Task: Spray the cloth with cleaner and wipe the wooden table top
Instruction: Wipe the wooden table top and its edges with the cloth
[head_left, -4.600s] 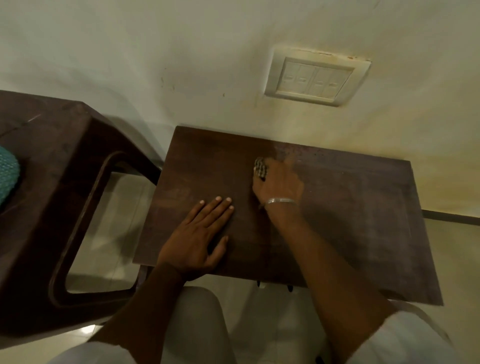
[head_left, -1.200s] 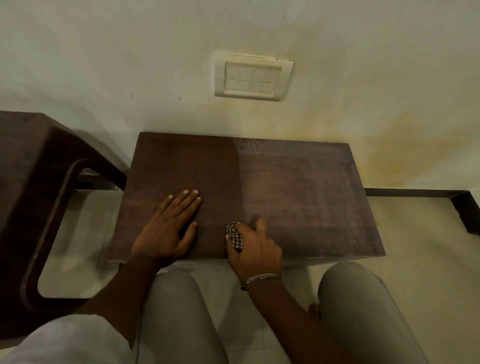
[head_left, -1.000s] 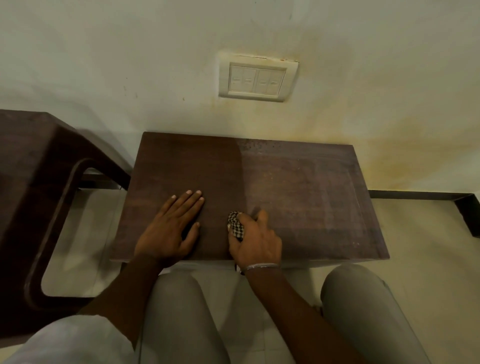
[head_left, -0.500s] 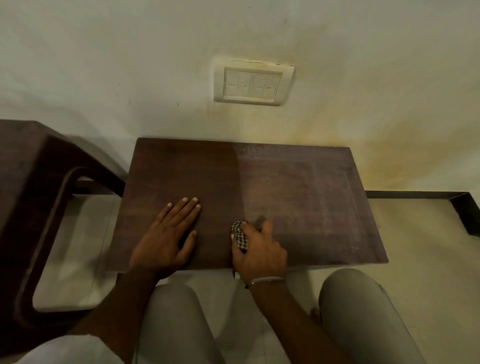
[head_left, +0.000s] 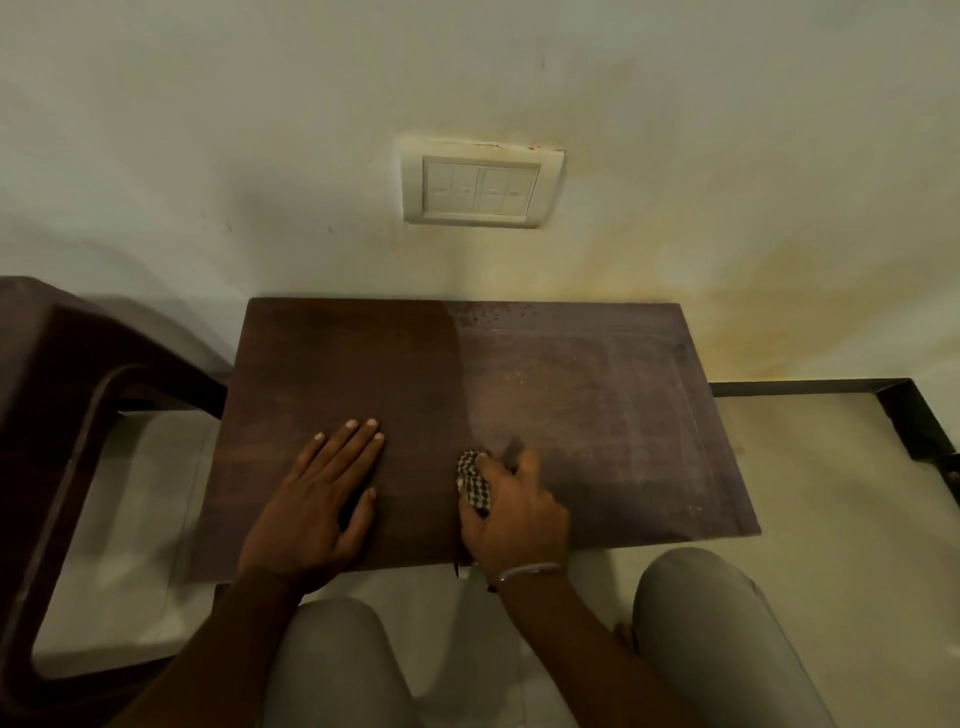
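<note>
Checked cloth (head_left: 474, 483) gripped by the right hand (head_left: 514, 525) at the near edge of the tabletop (head_left: 597, 395); left hand (head_left: 317, 499) laid flat, fingers (head_left: 358, 441) straight. Overlapping strokes under steady pressure are advised across the dull, speckled right half. Counted: one cloth, one tabletop, two hands, one switch plate (head_left: 480, 182).

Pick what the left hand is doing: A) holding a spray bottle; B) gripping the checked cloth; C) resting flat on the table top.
C: the left hand lies flat, fingers straight, on the table top; the right hand holds the checked cloth.
</note>
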